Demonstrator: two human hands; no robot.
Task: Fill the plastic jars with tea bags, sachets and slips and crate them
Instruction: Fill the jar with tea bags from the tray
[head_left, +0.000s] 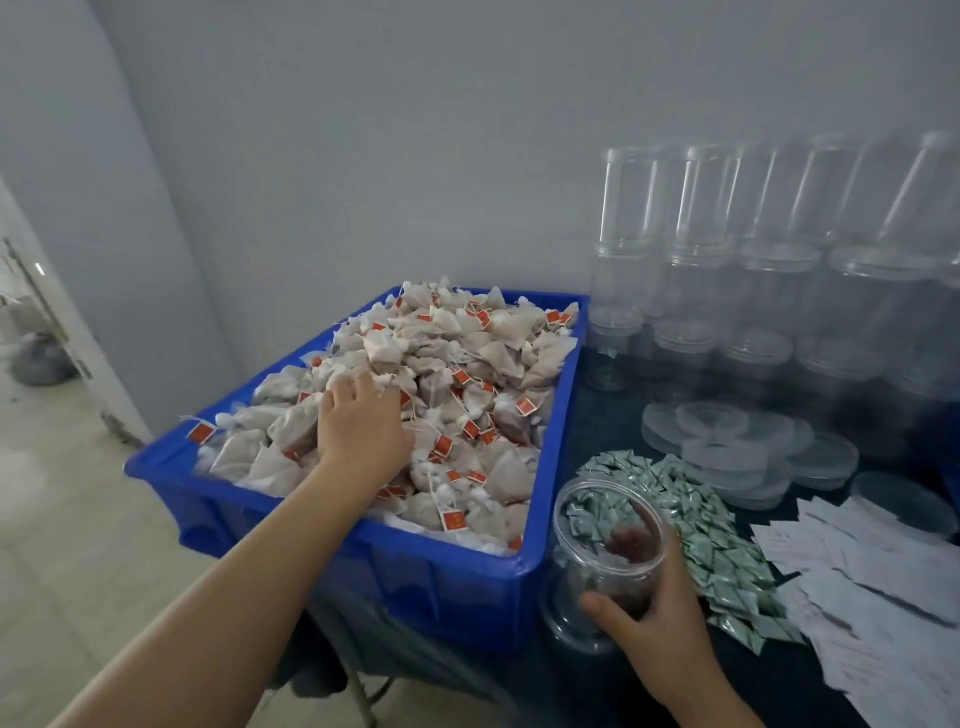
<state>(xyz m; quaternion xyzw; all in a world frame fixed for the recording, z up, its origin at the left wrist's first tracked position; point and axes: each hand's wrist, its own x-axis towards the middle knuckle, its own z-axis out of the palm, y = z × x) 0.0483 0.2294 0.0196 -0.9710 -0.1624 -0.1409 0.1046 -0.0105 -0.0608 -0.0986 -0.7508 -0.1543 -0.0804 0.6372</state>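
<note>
Clear plastic, the open jar (605, 556) stands on the dark table (613, 415) just right of the blue crate (457, 582), and the right hand (657, 629) wraps around its near side, thumb in front and fingers behind the wall. Beside it lie green sachets (717, 551) and white slips (872, 597). The left hand (363, 426) presses down into the heaped tea bags (467, 374), fingers curled among them; whether it pinches one I cannot tell.

Tea bags (467, 364) in crate (363, 566) at left; sachets (717, 540) right of it; jar stacks (753, 270) behind; slips (872, 587) rightmost
</note>
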